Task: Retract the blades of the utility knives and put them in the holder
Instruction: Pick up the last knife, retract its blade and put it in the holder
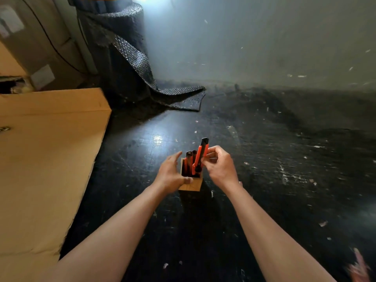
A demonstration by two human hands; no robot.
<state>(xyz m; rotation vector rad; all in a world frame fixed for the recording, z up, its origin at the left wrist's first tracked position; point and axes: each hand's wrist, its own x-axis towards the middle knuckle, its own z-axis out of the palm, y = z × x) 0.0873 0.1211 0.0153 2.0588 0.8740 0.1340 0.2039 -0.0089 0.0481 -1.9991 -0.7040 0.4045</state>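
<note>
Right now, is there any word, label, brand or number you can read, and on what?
None can be read.
White labels on the grey cabinet: too blurred.
Orange-and-black utility knife in the right hand: no marking legible.
Square wooden holder: no text visible.

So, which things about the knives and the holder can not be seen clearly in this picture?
- Head view: the lower end of the orange knife is inside the wooden holder; the right hand covers part of its side, so the blade state is unclear.
- The count of knives already in the holder: dark, overlapping.
- The holder's left wall: behind the left hand.
- Bottom right corner: a blurred pinkish shape, cut by the edge.
</note>
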